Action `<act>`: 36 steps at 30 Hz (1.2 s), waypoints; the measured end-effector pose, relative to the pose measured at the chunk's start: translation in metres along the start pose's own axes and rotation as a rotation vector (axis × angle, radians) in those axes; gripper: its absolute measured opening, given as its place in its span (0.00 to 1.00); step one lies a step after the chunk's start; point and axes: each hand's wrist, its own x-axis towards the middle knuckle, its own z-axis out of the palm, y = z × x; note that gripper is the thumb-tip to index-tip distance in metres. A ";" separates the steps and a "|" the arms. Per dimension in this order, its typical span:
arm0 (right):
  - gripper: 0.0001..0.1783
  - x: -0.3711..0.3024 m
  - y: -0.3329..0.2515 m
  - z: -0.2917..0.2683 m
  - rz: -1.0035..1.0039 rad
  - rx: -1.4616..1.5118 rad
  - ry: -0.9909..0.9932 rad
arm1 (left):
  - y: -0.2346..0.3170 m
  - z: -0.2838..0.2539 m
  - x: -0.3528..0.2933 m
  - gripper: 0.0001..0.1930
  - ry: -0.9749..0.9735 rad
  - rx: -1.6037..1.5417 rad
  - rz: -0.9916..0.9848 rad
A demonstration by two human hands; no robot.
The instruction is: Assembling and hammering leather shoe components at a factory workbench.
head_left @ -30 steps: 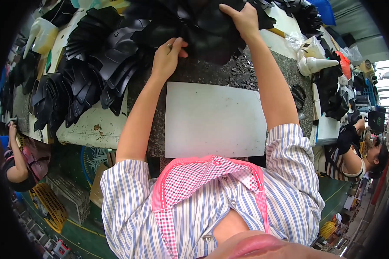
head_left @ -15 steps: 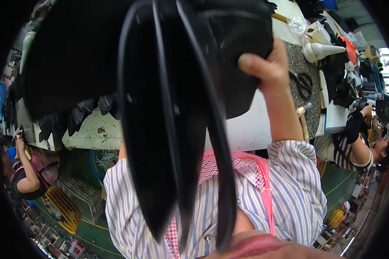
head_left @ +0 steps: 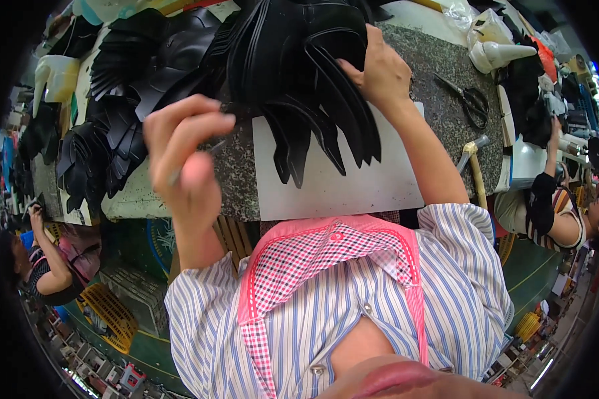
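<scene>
My right hand (head_left: pixel 387 72) grips the edge of a stack of black leather-like cut pieces (head_left: pixel 283 63), thumb on the near side. The pieces fan out, and their pointed ends hang toward me over a white board (head_left: pixel 283 193). To the left of the stack, my left hand (head_left: pixel 188 149) is raised with bent fingers, partly smeared by motion. A thin greyish thing shows between its fingers, too blurred to name. More black cut pieces (head_left: pixel 123 126) lie in overlapping bundles on the left of the table.
Black-handled scissors (head_left: pixel 472 105) and a hammer (head_left: pixel 474 169) with a wooden handle lie on the speckled tabletop (head_left: pixel 429 86) at the right. A white nozzle bottle (head_left: pixel 496 56) lies beyond them. A yellowish jug (head_left: pixel 58 74) stands far left. People work at both sides.
The black stack has moved down and away from me, out from in front of the view. My left hand has come into sight left of it. My right hand still grips the stack.
</scene>
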 end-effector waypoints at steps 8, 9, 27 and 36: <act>0.38 -0.071 -0.070 0.015 -0.564 0.087 0.050 | 0.080 0.017 0.018 0.33 -0.382 -0.820 -0.358; 0.36 -0.075 -0.079 0.030 -0.565 -0.075 0.030 | 0.078 0.026 0.014 0.31 -0.377 -0.926 -0.441; 0.19 -0.078 0.066 -0.019 -0.122 0.376 -0.130 | -0.005 0.110 -0.037 0.06 -0.340 -0.187 -0.267; 0.25 -0.126 0.118 -0.084 0.072 0.338 0.081 | -0.002 0.110 -0.018 0.02 -0.098 -0.284 -0.148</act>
